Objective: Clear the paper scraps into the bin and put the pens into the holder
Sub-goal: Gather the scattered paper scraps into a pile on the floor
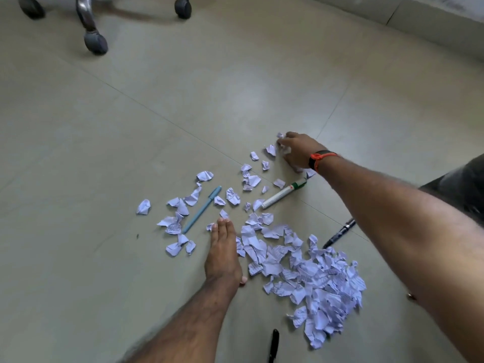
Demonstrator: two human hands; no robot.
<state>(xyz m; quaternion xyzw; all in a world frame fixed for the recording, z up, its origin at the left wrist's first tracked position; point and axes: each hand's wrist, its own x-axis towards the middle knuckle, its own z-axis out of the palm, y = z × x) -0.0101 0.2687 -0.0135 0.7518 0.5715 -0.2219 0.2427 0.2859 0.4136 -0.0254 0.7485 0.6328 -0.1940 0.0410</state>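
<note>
Torn white lined paper scraps lie on the tiled floor, with a dense pile (322,281) near me and loose scraps (204,176) spread farther out. Among them are a light blue pen (203,209), a white marker with a green cap (284,193), a dark pen (339,233) partly under my right arm, and a black pen (273,345) at the bottom edge. My left hand (224,252) rests edge-down on the floor, fingers straight, against the pile's left side. My right hand (298,150) is curled over the farthest scraps, with paper between its fingers. No bin or holder is in view.
An office chair's wheeled legs (95,43) stand at the far left. A wall skirting (419,19) runs across the top right. My knee in dark cloth (461,184) is at the right edge. Bare floor tiles (183,95) stretch beyond the scraps.
</note>
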